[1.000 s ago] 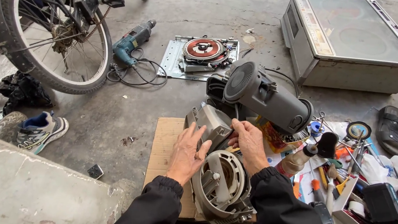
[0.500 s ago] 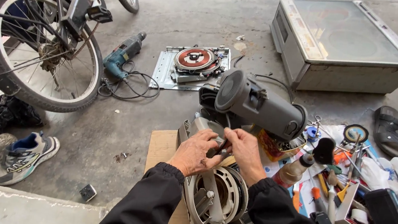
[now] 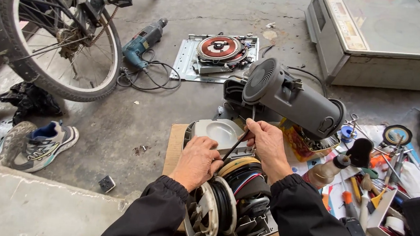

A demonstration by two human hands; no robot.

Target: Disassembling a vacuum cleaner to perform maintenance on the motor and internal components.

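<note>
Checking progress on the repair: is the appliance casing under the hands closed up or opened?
Opened. The casing shows a bare cord reel and wiring, under both hands.

Left hand (image 3: 197, 161) curled knuckles-up; right hand (image 3: 268, 144) fisted, grip closed.

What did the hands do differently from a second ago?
The left hand slid off the grey housing and came back to the cord reel. The right hand closed on a thin black rod beside it. The grey motor canister, the drill and the bicycle wheel stayed put.
</note>
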